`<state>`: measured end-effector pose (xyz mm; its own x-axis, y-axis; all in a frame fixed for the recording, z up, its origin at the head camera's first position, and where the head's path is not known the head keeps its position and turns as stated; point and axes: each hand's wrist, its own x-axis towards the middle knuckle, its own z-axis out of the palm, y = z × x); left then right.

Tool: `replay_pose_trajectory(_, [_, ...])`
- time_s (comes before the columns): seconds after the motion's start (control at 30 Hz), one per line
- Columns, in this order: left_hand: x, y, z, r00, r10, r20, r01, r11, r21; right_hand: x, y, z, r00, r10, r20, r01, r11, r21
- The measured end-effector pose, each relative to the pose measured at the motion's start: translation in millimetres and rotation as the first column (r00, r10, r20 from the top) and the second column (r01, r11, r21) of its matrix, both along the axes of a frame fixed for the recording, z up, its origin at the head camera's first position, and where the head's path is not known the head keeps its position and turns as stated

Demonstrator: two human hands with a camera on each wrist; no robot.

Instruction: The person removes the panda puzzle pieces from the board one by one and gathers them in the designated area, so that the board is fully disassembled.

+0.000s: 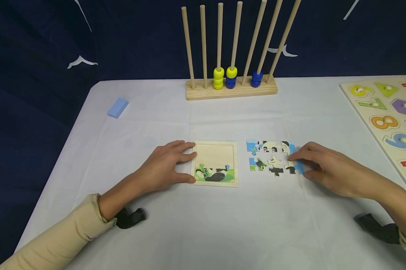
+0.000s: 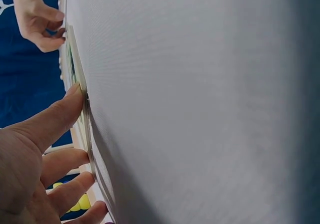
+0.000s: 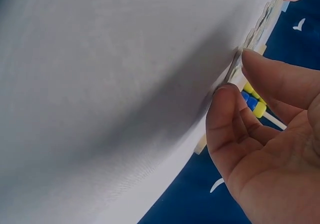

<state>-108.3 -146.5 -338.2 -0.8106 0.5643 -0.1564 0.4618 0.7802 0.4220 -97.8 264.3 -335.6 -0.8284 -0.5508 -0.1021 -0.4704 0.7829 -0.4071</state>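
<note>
Pale-wood panda puzzle tray (image 1: pixel 214 153) lies midway across the table (image 1: pixel 206 225), left hand (image 1: pixel 169 165) rests unclenched on the tray's left edge, right hand (image 1: pixel 336 172) pinches a blue-edged jigsaw piece (image 1: pixel 298 167), nearer the table's right edge, loose panda pieces (image 1: pixel 270 146) alongside, abacus (image 1: pixel 229 92) at the far edge.

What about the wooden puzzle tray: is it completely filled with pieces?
No, the wooden puzzle tray holds panda picture pieces only along its bottom, with bare wood above.

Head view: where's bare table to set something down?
Free: strip between abacus and tray; patch between blue block and left hand; near table below the tray. Crowded: from tray through loose pieces to right hand.
</note>
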Motion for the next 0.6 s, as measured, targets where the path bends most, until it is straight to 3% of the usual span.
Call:
replay_pose_trajectory(0.13, [0.4, -0.4, -0.5, 1.0, -0.001, -0.004, 0.001, 1.0, 0.007, 1.2, -0.4, 1.8, 1.0, -0.01, -0.011, 0.009, 1.0, -0.024])
replay_pose_trajectory(0.33, [0.5, -0.2, -0.9, 1.0, -0.003, -0.009, 0.003, 1.0, 0.018, 5.8, -3.9, 5.1, 0.999, 0.004, -0.054, -0.012, 0.99, -0.142])
replay_pose_trajectory(0.6, [0.7, -0.6, -1.0, 1.0, -0.003, -0.011, 0.003, 1.0, 0.023, 12.6, -29.3, 17.4, 0.999, 0.054, 0.006, -0.052, 0.98, -0.194])
